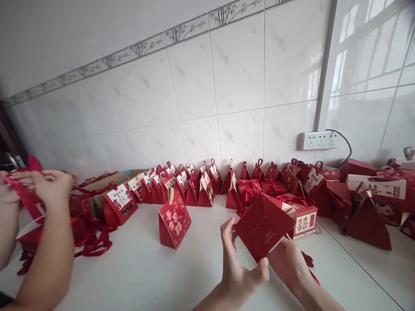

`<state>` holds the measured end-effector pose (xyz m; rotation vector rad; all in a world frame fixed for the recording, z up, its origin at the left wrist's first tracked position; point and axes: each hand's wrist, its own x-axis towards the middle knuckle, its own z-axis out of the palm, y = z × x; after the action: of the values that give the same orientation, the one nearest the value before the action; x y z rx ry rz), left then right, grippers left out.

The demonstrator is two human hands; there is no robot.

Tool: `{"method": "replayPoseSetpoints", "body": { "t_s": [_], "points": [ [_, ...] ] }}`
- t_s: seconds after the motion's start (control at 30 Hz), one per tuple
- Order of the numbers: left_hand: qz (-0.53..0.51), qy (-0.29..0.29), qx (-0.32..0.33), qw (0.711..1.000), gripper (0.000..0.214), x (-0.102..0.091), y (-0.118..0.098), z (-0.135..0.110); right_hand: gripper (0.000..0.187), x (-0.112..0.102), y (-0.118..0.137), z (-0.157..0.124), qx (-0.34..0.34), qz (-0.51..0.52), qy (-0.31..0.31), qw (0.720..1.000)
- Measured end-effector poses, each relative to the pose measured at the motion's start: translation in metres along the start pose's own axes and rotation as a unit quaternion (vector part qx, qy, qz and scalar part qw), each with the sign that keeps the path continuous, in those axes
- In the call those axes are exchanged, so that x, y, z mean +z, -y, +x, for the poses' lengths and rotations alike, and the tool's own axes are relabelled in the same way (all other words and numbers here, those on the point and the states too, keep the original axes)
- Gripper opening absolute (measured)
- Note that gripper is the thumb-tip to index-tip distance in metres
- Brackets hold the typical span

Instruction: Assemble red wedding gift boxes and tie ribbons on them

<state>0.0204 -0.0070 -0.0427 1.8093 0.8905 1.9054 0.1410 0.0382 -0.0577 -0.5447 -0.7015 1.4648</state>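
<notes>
A red paper gift box is held up above the white table, tilted, with a flat panel facing me. My left hand grips its left and lower edges between thumb and fingers. Behind the lower right side is my right hand, closed on the box, its fingertips mostly hidden. To the left, a red triangular gift box with white lettering and a loop on top stands alone on the table. Close behind my right hand sits a red box with a white label.
Red triangular boxes line the tiled wall. Larger red boxes stand at the right. At the left, another person's hands hold a red ribbon above loose ribbons. A power socket is on the wall.
</notes>
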Motion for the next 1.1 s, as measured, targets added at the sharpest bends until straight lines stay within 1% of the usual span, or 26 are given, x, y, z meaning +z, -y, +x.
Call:
{"method": "replayPoseSetpoints", "body": {
  "t_s": [0.03,0.07,0.1,0.17,0.23,0.27,0.33,0.4,0.47,0.53,0.6,0.67,0.7,0.73,0.8,0.87,0.93,1.0,1.03,1.1],
  "points": [
    [-0.015,-0.006,-0.029,0.999,0.073,0.000,0.000,0.002,0.026,-0.001,-0.002,0.002,0.056,0.030,-0.012,0.998],
    [-0.031,-0.019,-0.056,0.998,0.073,0.001,-0.001,0.004,0.028,-0.001,-0.003,0.003,0.097,0.057,-0.025,0.993],
    [-0.046,-0.038,-0.082,0.995,0.073,0.001,-0.003,0.006,0.029,0.000,-0.003,0.003,0.109,0.074,-0.035,0.991],
    [-0.074,-0.096,-0.138,0.983,0.073,0.000,-0.008,0.012,0.028,0.005,-0.003,0.001,0.094,0.097,-0.048,0.990],
    [-0.078,-0.151,-0.201,0.965,0.070,-0.004,-0.011,0.020,0.030,0.011,-0.002,0.000,0.078,0.110,-0.025,0.991],
    [-0.080,-0.163,-0.224,0.958,0.071,-0.007,-0.010,0.024,0.031,0.013,-0.002,0.001,0.074,0.115,-0.025,0.990],
    [-0.085,-0.156,-0.270,0.947,0.073,-0.014,-0.002,0.032,0.035,0.017,0.000,0.003,0.069,0.109,-0.040,0.991],
    [-0.093,-0.157,-0.306,0.934,0.070,-0.019,0.009,0.037,0.039,0.018,0.002,0.004,0.049,0.094,-0.031,0.994],
    [-0.103,-0.157,-0.316,0.930,0.069,-0.021,0.016,0.039,0.041,0.019,0.004,0.002,0.040,0.068,-0.021,0.997],
    [-0.096,-0.153,-0.311,0.933,0.071,-0.021,0.017,0.038,0.044,0.020,0.005,0.000,0.043,0.041,-0.023,0.998],
    [-0.082,-0.129,-0.292,0.944,0.075,-0.020,0.013,0.035,0.047,0.019,0.005,-0.002,0.049,0.024,-0.027,0.998],
    [-0.076,-0.079,-0.256,0.961,0.080,-0.018,0.010,0.030,0.043,0.019,0.006,-0.001,0.049,0.027,-0.022,0.998],
    [-0.070,-0.050,-0.227,0.970,0.080,-0.017,0.008,0.027,0.038,0.018,0.006,-0.001,0.050,0.033,-0.015,0.998],
    [-0.056,-0.021,-0.188,0.980,0.078,-0.017,0.007,0.023,0.032,0.018,0.007,0.000,0.054,0.040,-0.007,0.998],
    [-0.001,0.029,-0.076,0.997,0.071,-0.016,0.007,0.016,0.024,0.018,0.010,0.000,0.068,0.053,0.004,0.996],
    [0.063,0.067,0.048,0.995,0.070,-0.015,0.005,0.012,0.022,0.018,0.011,-0.001,0.088,0.054,0.012,0.995],
    [0.105,0.092,0.145,0.980,0.072,-0.013,0.002,0.011,0.021,0.017,0.011,-0.003,0.093,0.043,0.032,0.994],
    [0.122,0.101,0.192,0.969,0.073,-0.012,-0.001,0.012,0.018,0.017,0.010,-0.007,0.086,0.034,0.061,0.994],
    [0.123,0.102,0.202,0.966,0.073,-0.012,-0.002,0.012,0.016,0.017,0.009,-0.008,0.083,0.032,0.072,0.993],
    [0.114,0.102,0.199,0.968,0.073,-0.012,-0.002,0.012,0.015,0.018,0.007,-0.012,0.086,0.033,0.085,0.992]
  ]
}}
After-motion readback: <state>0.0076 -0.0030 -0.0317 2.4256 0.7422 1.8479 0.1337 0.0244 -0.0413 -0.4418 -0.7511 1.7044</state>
